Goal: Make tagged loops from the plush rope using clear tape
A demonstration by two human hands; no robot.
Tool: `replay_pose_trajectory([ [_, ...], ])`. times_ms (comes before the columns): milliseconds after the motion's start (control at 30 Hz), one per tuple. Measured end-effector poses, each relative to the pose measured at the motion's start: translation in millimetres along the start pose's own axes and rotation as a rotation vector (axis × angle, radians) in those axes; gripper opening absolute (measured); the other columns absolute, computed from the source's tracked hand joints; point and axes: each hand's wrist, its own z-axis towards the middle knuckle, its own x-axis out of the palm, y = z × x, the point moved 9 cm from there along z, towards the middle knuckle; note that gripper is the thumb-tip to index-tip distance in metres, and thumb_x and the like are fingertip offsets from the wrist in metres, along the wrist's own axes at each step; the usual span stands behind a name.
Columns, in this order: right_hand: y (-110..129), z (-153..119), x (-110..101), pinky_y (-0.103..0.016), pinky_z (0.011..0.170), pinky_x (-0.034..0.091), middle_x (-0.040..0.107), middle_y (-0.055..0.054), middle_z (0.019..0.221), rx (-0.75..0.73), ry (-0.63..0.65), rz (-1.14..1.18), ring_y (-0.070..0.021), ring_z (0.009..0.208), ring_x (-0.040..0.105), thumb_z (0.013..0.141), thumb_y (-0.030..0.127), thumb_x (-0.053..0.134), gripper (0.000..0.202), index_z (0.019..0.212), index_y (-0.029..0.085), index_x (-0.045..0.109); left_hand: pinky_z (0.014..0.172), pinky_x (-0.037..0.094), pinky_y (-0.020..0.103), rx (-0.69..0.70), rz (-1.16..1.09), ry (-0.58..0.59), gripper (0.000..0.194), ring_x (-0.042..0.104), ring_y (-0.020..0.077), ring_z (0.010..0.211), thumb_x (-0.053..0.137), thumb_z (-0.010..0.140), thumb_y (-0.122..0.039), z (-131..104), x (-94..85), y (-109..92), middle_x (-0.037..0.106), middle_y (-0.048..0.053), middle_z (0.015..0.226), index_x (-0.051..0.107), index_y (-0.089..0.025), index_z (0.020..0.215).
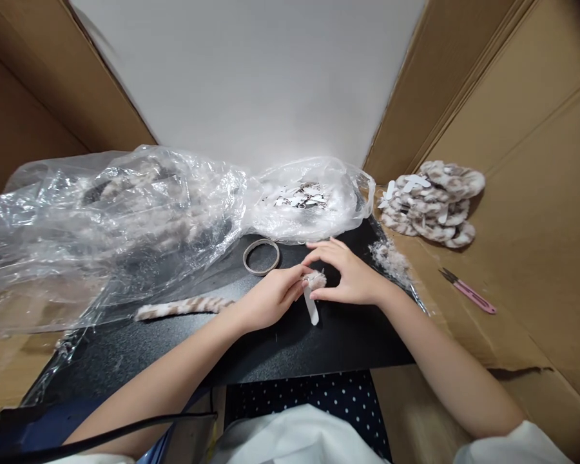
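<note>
My left hand [274, 298] is closed on the end of a furry white-and-brown strip [178, 308], part of which runs under my left wrist and forearm. Fluffy fur [318, 278] shows at my left fingertips, and a white tag [312, 308] hangs below it over the black work surface [348, 341]. My right hand [343, 274] is beside the fur with thumb and fingers apart in a curve, the fingertips close to the left ones. Just behind my left hand lies a tape ring [261, 257].
A large clear bag [164, 219] of furry pieces is at the back left. Beside it sits a bag [309, 196] of white tags and metal parts. On the right are stacked furry loops [432, 206], loose fluff [391, 261] and pink thread snips [468, 293].
</note>
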Motion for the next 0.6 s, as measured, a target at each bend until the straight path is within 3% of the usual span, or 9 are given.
replay_pose_trajectory([
  [100,-14.5,12.9,7.0,-0.043,0.097,0.044,0.068,-0.005,0.103,0.081,0.104,0.439,-0.0227,0.104,0.062,0.081,0.038,0.063,0.029,0.104,0.020,0.063,0.070,0.041,0.026,0.067,0.033,-0.028,0.012,0.057,0.0159,0.078,0.037,0.097,-0.026,-2.7,-1.8,-8.6,0.061,0.005,0.092,0.045,-0.019,0.102],
  [200,-34.3,22.3,33.8,-0.029,0.073,0.051,0.067,-0.003,0.081,0.287,0.252,0.802,-0.0148,0.077,0.063,0.084,0.038,0.054,0.025,0.086,0.016,0.065,0.070,0.042,0.026,0.114,0.102,-0.042,0.005,0.057,0.0161,0.080,0.038,0.096,-0.023,-4.5,-0.8,-13.8,0.060,0.005,0.093,0.042,-0.020,0.096],
  [300,-45.5,21.3,60.6,-0.018,0.050,0.039,0.054,0.004,0.057,0.457,0.415,0.890,-0.0065,0.051,0.046,0.076,0.030,0.062,0.020,0.064,0.015,0.059,0.065,0.040,0.026,0.156,0.220,-0.053,0.008,0.053,0.0157,0.073,0.038,0.095,-0.020,-6.0,-0.2,-16.9,0.058,0.003,0.083,0.043,-0.020,0.089],
  [367,-49.1,16.5,69.5,-0.017,0.043,0.035,0.047,0.006,0.050,0.527,0.477,0.915,-0.0048,0.044,0.038,0.073,0.027,0.065,0.022,0.057,0.015,0.055,0.063,0.039,0.026,0.195,0.296,-0.065,0.011,0.051,0.0159,0.071,0.037,0.094,-0.018,-7.3,-0.6,-19.2,0.058,0.004,0.081,0.045,-0.020,0.087],
  [500,-52.1,-6.2,83.0,-0.022,0.044,0.046,0.050,0.004,0.043,0.683,0.661,0.967,-0.0080,0.038,0.044,0.079,0.037,0.061,0.030,0.059,0.014,0.059,0.068,0.040,0.029,0.332,0.442,-0.070,0.019,0.049,0.0166,0.071,0.032,0.094,-0.013,-10.7,2.8,-27.1,0.059,0.005,0.080,0.049,-0.018,0.085],
  [600,-46.4,-24.1,91.7,-0.026,0.049,0.052,0.042,0.006,0.036,0.741,0.848,0.989,-0.0098,0.036,0.047,0.084,0.042,0.055,0.038,0.059,0.013,0.062,0.071,0.039,0.031,0.407,0.559,-0.068,0.026,0.047,0.0165,0.069,0.029,0.096,-0.011,-11.8,7.5,-30.8,0.058,0.004,0.076,0.050,-0.018,0.081],
])
